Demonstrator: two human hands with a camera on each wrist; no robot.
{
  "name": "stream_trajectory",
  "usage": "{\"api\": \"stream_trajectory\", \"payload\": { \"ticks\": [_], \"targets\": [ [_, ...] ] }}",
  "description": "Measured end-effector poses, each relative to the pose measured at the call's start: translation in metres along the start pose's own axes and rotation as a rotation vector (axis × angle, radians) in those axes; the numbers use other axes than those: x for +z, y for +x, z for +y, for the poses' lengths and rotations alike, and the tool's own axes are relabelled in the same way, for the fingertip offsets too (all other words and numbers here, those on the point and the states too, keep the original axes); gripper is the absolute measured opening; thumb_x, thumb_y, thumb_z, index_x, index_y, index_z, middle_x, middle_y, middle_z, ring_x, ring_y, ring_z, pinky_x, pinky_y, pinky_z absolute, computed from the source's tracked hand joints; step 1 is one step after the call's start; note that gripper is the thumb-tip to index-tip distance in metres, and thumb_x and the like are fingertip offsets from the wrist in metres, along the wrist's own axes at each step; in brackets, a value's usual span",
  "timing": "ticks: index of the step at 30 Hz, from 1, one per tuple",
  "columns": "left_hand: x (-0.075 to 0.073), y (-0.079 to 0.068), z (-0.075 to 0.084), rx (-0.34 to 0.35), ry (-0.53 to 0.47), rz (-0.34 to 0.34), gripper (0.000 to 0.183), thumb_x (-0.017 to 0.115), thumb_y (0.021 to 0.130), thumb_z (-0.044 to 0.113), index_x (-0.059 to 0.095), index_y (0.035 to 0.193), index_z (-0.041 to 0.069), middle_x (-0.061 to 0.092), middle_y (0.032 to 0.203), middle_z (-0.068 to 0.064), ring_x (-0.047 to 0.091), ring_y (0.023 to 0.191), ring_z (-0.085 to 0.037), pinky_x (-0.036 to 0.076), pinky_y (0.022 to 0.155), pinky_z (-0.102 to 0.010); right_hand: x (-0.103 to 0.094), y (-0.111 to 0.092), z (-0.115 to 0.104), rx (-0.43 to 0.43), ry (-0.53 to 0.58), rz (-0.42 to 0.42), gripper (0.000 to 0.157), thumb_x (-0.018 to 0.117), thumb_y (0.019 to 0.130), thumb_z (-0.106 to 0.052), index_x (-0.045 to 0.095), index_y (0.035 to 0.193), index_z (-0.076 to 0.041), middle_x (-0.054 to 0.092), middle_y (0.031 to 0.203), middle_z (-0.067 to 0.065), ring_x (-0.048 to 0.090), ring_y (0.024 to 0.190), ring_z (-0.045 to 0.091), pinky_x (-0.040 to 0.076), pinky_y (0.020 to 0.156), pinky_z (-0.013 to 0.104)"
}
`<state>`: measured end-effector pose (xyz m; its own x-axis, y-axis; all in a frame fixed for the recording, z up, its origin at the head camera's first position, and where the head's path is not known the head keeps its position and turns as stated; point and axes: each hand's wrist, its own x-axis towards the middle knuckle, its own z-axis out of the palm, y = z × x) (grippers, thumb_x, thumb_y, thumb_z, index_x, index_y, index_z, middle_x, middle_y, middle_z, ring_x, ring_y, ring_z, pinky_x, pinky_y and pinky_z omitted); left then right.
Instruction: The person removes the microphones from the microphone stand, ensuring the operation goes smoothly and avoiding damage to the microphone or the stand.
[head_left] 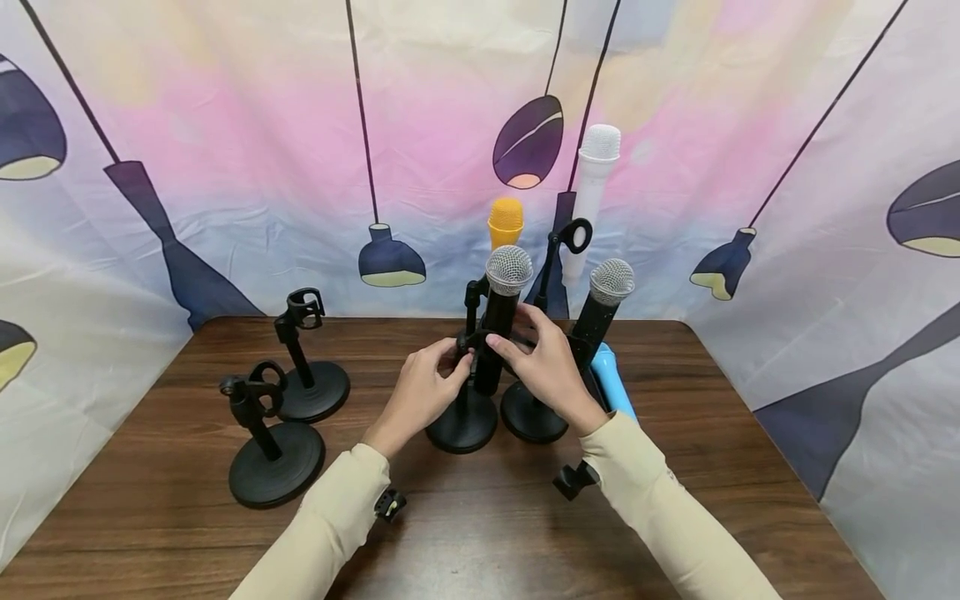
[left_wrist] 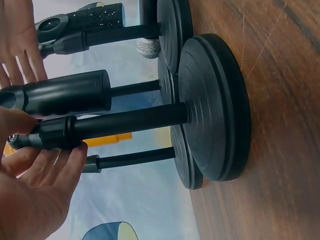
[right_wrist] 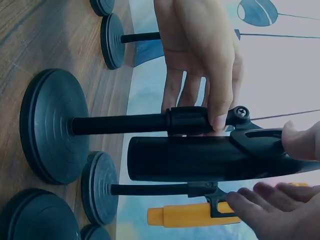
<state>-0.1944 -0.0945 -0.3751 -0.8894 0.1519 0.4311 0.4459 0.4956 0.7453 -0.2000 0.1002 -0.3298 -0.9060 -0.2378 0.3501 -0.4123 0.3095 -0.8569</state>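
A black microphone (head_left: 498,312) with a silver mesh head stands nearly upright in the clip of a black desk stand (head_left: 462,421). My left hand (head_left: 427,383) grips the collar of that stand just below the clip, thumb and fingers on either side in the left wrist view. My right hand (head_left: 551,367) holds the microphone at the clip. In the right wrist view its thumb (right_wrist: 297,140) presses one side of the microphone, with the fingers along the other side. The palm hides part of the stand behind.
Another black microphone (head_left: 600,308) leans in a stand at the right, beside a blue microphone (head_left: 613,379). Behind are a yellow microphone (head_left: 506,221), a white microphone (head_left: 597,167) and an open ring clip (head_left: 576,236). Two bare stands (head_left: 276,467) are at the left.
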Motion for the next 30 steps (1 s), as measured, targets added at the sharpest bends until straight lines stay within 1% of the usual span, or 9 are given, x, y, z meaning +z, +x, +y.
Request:
{"api": "stream_trajectory", "payload": {
  "ticks": [3,7,11,18,24,30],
  "targets": [
    [-0.001,-0.003,0.000,-0.002,-0.002,-0.007,0.012,0.063,0.102,0.017,0.071,0.106,0.009,0.074,0.095,-0.004,0.070,0.086,-0.014,0.056,0.074,-0.036,0.001,0.000,0.000,-0.016,0.024,-0.017,0.055,0.070,0.098,-0.014,0.047,0.147,-0.001,0.056,0.140,0.018,0.059,0.126,0.030,0.053,0.097,0.040],
    [-0.003,-0.007,0.001,-0.002,-0.012,-0.016,0.012,0.063,0.102,0.017,0.071,0.105,0.010,0.074,0.096,-0.004,0.071,0.087,-0.013,0.057,0.075,-0.037,0.001,-0.002,0.001,-0.028,0.020,-0.047,0.048,0.067,0.100,-0.013,0.051,0.143,-0.001,0.060,0.134,0.018,0.063,0.121,0.030,0.056,0.091,0.042],
    [-0.004,-0.012,0.004,-0.008,-0.014,-0.027,0.012,0.063,0.102,0.018,0.070,0.104,0.009,0.074,0.097,-0.005,0.071,0.089,-0.013,0.058,0.076,-0.037,0.000,-0.005,0.001,-0.044,-0.008,-0.062,0.045,0.066,0.101,-0.012,0.053,0.142,0.000,0.062,0.132,0.018,0.064,0.119,0.030,0.055,0.092,0.043],
    [-0.010,-0.022,0.008,0.006,0.015,-0.031,0.009,0.064,0.101,0.016,0.071,0.102,0.011,0.073,0.094,-0.004,0.069,0.084,-0.011,0.057,0.073,-0.033,0.001,-0.013,-0.002,-0.079,-0.075,-0.075,0.045,0.067,0.100,-0.016,0.055,0.141,-0.002,0.065,0.129,0.016,0.067,0.114,0.027,0.057,0.085,0.043],
    [-0.015,-0.028,0.010,0.012,-0.013,-0.041,0.013,0.065,0.101,0.015,0.072,0.110,0.009,0.074,0.097,-0.005,0.071,0.088,-0.013,0.058,0.075,-0.032,0.003,-0.019,-0.005,-0.112,-0.070,-0.079,0.047,0.068,0.099,-0.016,0.054,0.142,-0.002,0.064,0.131,0.017,0.067,0.114,0.028,0.058,0.083,0.043],
    [-0.018,-0.034,0.011,0.002,-0.020,-0.059,0.014,0.065,0.101,0.016,0.072,0.112,0.009,0.075,0.097,-0.004,0.071,0.090,-0.012,0.058,0.075,-0.034,0.006,-0.024,-0.008,-0.116,-0.074,-0.076,0.047,0.069,0.099,-0.016,0.054,0.141,-0.002,0.065,0.129,0.015,0.067,0.111,0.027,0.058,0.080,0.041]
  ]
}}
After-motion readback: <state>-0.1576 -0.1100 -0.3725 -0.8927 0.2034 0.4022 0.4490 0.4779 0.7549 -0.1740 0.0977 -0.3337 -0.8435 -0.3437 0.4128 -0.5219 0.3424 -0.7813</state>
